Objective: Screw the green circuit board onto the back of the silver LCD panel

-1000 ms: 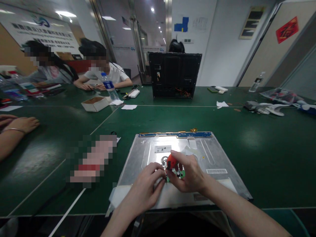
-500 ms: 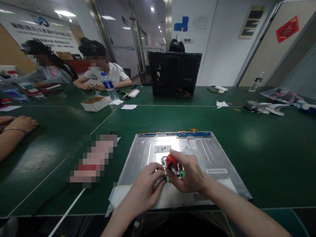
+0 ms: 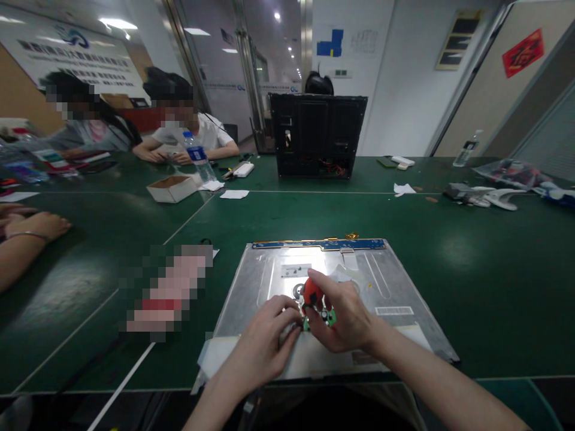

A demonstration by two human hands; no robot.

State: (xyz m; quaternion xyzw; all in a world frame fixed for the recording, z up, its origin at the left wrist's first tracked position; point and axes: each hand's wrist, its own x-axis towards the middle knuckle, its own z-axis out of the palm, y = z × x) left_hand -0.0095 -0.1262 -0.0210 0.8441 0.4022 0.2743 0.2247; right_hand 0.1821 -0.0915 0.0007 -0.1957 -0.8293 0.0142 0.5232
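Note:
A flat silver display panel (image 3: pixel 386 293) lies on the green table in front of me, its metal back facing up. My right hand (image 3: pixel 348 317) grips a screwdriver by its red and black handle (image 3: pixel 311 292), held steeply over a small green circuit board (image 3: pixel 331 317) on the panel. Close by on the left, my left hand (image 3: pixel 269 335) has its fingers curled, the tips pressed at the board's left edge. Whatever lies between those tips is hidden. A blue circuit strip (image 3: pixel 314 244) runs along the panel's far edge.
A black monitor housing (image 3: pixel 318 134) stands upright across the table (image 3: pixel 449 239). A water bottle (image 3: pixel 197 155) and a white box (image 3: pixel 173 188) are back left. Another person's hand (image 3: pixel 42 226) rests at the far left. White-grey parts (image 3: pixel 483 196) lie right.
The screwdriver handle has turned slightly in my right fingers, and my right index finger has shifted a little. My left hand and the panel stay in place.

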